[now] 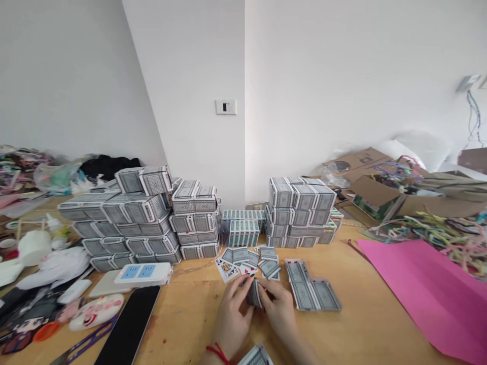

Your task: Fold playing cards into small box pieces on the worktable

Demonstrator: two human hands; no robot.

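Fingers of my left hand and my right hand close from both sides on a bent playing card, patterned grey on its back. Whether more than one card is between them I cannot tell. Just beyond lies a loose heap of playing cards, some face up, most face down. To the right of my right hand rests an open box-like piece made of cards, with small red bits at its edges. Another card piece sits below my wrists, partly cut off by the frame.
Stacked card blocks stand at left, centre-left and right. Green-edged card packs are between them. A phone, scissors and a power strip lie left. Pink paper and cardboard boxes occupy the right.
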